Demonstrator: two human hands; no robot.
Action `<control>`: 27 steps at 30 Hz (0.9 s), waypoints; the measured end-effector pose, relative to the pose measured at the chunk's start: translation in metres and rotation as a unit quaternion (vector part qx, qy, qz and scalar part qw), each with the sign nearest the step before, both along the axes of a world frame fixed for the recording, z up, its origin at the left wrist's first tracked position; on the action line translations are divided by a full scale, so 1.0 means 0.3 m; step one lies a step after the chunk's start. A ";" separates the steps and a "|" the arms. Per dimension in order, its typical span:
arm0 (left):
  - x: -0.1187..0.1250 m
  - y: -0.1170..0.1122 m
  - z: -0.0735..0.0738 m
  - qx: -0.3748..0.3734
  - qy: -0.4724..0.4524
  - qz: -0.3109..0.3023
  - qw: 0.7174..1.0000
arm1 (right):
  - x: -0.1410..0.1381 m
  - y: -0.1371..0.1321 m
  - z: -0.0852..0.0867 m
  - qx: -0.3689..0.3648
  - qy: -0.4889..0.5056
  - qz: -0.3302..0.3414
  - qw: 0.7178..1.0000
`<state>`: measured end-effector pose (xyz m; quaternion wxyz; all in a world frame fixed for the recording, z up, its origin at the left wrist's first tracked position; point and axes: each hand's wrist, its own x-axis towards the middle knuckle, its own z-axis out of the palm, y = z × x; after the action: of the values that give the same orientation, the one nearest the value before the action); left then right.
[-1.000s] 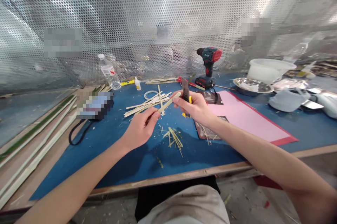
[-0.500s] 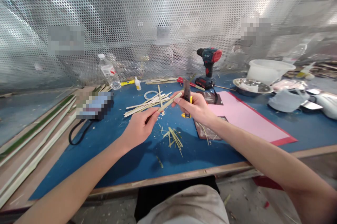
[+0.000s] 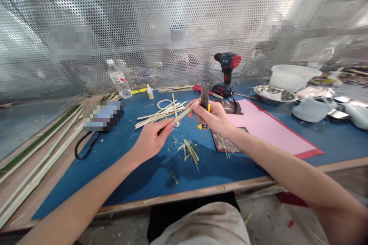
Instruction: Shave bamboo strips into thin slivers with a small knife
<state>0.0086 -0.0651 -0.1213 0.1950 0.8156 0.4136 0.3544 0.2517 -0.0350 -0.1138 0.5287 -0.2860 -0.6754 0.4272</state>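
Observation:
My left hand [image 3: 153, 139] pinches one end of a thin bamboo strip [image 3: 182, 114], held slantwise above the blue table mat. At the strip's other end, my right hand [image 3: 211, 116] is closed round a utility knife [image 3: 205, 99], yellow and black with a wide dark blade pointing up. The right thumb and fingertips also touch the strip. Beyond the hands lies a loose pile of pale bamboo strips [image 3: 156, 116]. Below them is a small heap of short slivers [image 3: 189, 152].
A cordless drill [image 3: 227, 72] stands at the back, near the perforated metal screen [image 3: 138, 18]. To the left are a water bottle [image 3: 118, 78], a glue bottle [image 3: 150, 92] and long bamboo lengths [image 3: 43, 160]. Pink paper [image 3: 267, 130], a metal dish [image 3: 274, 97] and a white tub [image 3: 293, 78] are right.
The right thumb has shifted slightly up along the strip and covers more of its far end. The left hand stays almost where it was.

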 end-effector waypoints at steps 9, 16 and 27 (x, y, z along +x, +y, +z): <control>-0.003 -0.007 0.006 -0.022 -0.006 -0.006 1.000 | 0.002 0.004 0.003 0.002 0.000 0.022 1.000; -0.006 -0.007 0.005 -0.103 -0.040 -0.010 0.994 | 0.010 0.018 -0.005 0.001 -0.002 0.028 1.000; -0.015 0.002 0.021 -0.418 -0.229 -0.153 0.865 | 0.033 0.043 0.004 -0.007 0.002 0.042 0.999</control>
<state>0.0042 -0.0645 -0.1150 0.6591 0.6064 0.3364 0.2910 0.2615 -0.0221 -0.1125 0.5094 -0.2603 -0.6830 0.4542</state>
